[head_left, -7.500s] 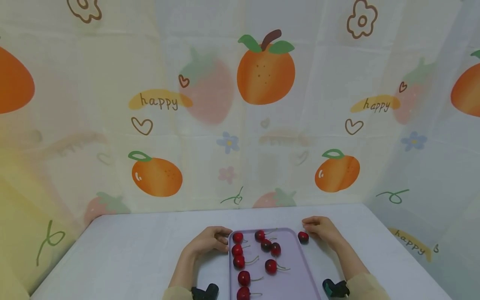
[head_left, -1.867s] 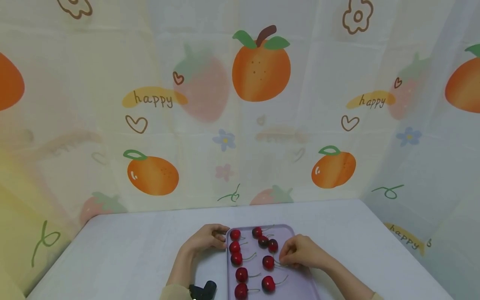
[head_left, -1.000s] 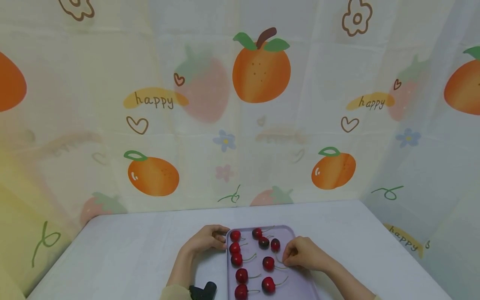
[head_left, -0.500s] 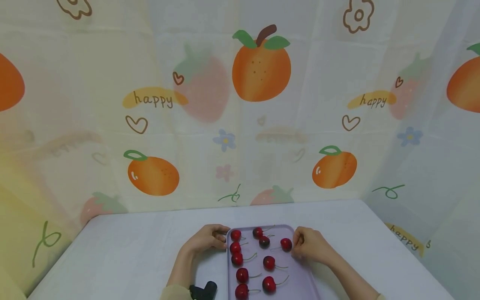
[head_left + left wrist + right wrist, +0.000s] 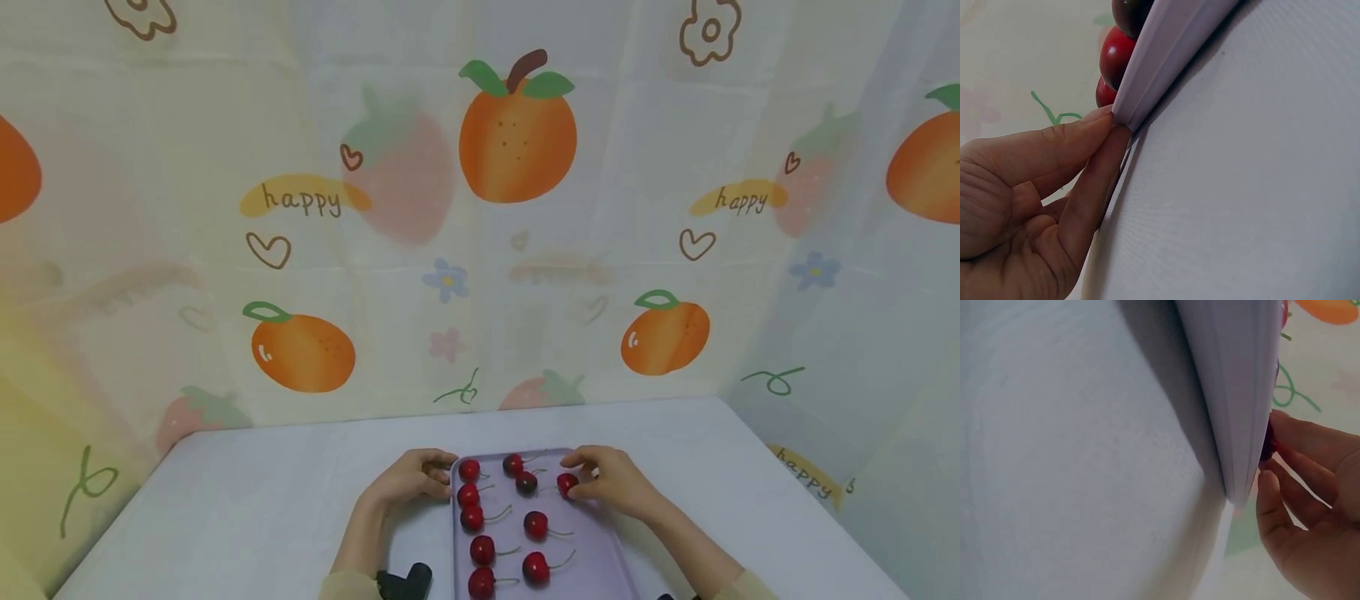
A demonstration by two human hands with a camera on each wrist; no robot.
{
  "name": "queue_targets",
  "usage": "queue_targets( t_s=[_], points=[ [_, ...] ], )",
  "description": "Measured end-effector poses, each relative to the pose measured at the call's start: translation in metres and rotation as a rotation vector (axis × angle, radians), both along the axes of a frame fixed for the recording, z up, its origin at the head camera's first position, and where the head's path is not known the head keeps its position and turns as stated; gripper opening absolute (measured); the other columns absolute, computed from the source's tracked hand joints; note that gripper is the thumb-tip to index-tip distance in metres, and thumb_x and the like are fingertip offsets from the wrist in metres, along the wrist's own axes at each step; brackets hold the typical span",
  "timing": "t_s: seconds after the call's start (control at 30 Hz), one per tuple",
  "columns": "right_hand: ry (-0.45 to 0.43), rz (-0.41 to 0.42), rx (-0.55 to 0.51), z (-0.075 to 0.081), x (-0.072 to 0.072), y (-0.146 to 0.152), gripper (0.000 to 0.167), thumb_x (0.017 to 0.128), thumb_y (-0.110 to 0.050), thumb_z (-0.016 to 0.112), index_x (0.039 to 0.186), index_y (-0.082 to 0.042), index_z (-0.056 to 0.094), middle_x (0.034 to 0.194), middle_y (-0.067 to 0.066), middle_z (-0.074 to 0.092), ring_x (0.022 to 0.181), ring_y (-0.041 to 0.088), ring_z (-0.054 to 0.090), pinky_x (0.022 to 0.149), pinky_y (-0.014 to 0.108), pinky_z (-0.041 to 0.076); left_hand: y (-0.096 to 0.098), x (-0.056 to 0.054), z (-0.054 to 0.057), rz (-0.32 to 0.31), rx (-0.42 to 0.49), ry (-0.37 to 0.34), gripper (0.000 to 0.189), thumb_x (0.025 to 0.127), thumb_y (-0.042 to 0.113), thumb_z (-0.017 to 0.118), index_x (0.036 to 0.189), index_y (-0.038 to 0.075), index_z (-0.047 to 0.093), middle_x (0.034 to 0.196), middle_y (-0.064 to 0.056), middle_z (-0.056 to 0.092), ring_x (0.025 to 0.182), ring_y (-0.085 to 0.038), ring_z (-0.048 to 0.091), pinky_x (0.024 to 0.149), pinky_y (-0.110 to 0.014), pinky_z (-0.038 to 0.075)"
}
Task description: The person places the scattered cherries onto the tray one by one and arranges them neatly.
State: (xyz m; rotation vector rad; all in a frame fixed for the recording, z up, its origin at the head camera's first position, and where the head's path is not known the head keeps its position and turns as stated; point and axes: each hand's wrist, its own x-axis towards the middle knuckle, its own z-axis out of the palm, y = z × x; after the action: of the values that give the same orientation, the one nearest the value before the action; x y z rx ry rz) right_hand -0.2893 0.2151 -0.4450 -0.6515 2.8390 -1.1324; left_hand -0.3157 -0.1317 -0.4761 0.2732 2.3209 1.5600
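A lilac tray (image 5: 585, 550) lies on the white table and carries two columns of red cherries with stems. My left hand (image 5: 414, 482) pinches the tray's far left corner between thumb and finger, as the left wrist view shows. My right hand (image 5: 611, 482) reaches over the tray's right rim, its thumb and fingertips around a dark red cherry (image 5: 566, 485). That cherry's stem points left, and fingers partly hide the fruit in the right wrist view. Nearby sit a darker cherry (image 5: 527, 482) to its left and another cherry (image 5: 536, 525) lower down.
Several cherries line the tray's left side, among them a cherry (image 5: 482, 550) with its stem to the right. A cherry (image 5: 536, 569) sits in the second column. Behind the white table (image 5: 300, 508) hangs a fruit-printed cloth (image 5: 405, 333).
The cherry once on the table right of the tray is gone from there; the second column has gained one at its near end. The right-hand cherry moved rightward and its stem turned left.
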Motion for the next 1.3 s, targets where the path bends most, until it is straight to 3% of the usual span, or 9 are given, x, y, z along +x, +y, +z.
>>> queue_targets(
  t_s=[0.23, 0.57, 0.8, 1.03, 1.3],
  points=[
    [0.014, 0.040, 0.036, -0.006, -0.004, -0.002, 0.033, 0.073, -0.016, 0.083, 0.104, -0.009, 0.072, 0.092, 0.000, 0.070, 0.079, 0.007, 0.054, 0.067, 0.019, 0.044, 0.000, 0.000, 0.000, 0.004, -0.012, 0.011, 0.052, 0.077, 0.002, 0.077, 0.127, -0.001, 0.062, 0.091, -0.009, 0.064, 0.081, -0.015, 0.057, 0.074, -0.026, 0.053],
    [-0.026, 0.028, 0.029, -0.006, -0.005, 0.000, 0.030, 0.076, -0.020, 0.082, 0.103, -0.013, 0.072, 0.089, -0.002, 0.068, 0.079, 0.007, 0.054, 0.067, 0.019, 0.043, 0.000, 0.001, 0.000, 0.006, -0.022, 0.016, 0.053, 0.077, 0.004, 0.077, 0.127, -0.001, 0.061, 0.091, -0.009, 0.064, 0.080, -0.015, 0.057, 0.074, -0.026, 0.053],
    [-0.113, 0.009, -0.103, -0.002, -0.005, 0.005, 0.033, 0.081, -0.022, 0.078, 0.110, -0.008, 0.071, 0.100, 0.007, 0.072, 0.083, 0.010, 0.063, 0.071, 0.020, 0.050, 0.000, 0.001, 0.000, 0.000, -0.008, 0.009, 0.053, 0.077, 0.005, 0.076, 0.127, -0.002, 0.061, 0.089, -0.008, 0.064, 0.079, -0.015, 0.056, 0.072, -0.025, 0.051],
    [-0.272, 0.018, -0.304, 0.005, -0.005, 0.008, 0.042, 0.087, -0.020, 0.072, 0.121, 0.003, 0.064, 0.107, 0.014, 0.068, 0.083, 0.011, 0.063, 0.072, 0.025, 0.054, 0.000, 0.001, 0.000, 0.002, -0.001, 0.005, 0.053, 0.077, 0.004, 0.076, 0.127, -0.002, 0.061, 0.087, -0.007, 0.062, 0.079, -0.015, 0.056, 0.071, -0.025, 0.051],
    [-0.332, 0.012, -0.372, 0.007, -0.008, 0.011, 0.049, 0.087, -0.020, 0.070, 0.128, 0.005, 0.058, 0.108, 0.011, 0.068, 0.090, 0.010, 0.060, 0.079, 0.025, 0.053, 0.000, 0.001, 0.001, 0.003, 0.004, 0.010, 0.053, 0.077, 0.004, 0.077, 0.127, -0.002, 0.061, 0.088, -0.007, 0.062, 0.078, -0.014, 0.056, 0.071, -0.025, 0.052]
  ],
)
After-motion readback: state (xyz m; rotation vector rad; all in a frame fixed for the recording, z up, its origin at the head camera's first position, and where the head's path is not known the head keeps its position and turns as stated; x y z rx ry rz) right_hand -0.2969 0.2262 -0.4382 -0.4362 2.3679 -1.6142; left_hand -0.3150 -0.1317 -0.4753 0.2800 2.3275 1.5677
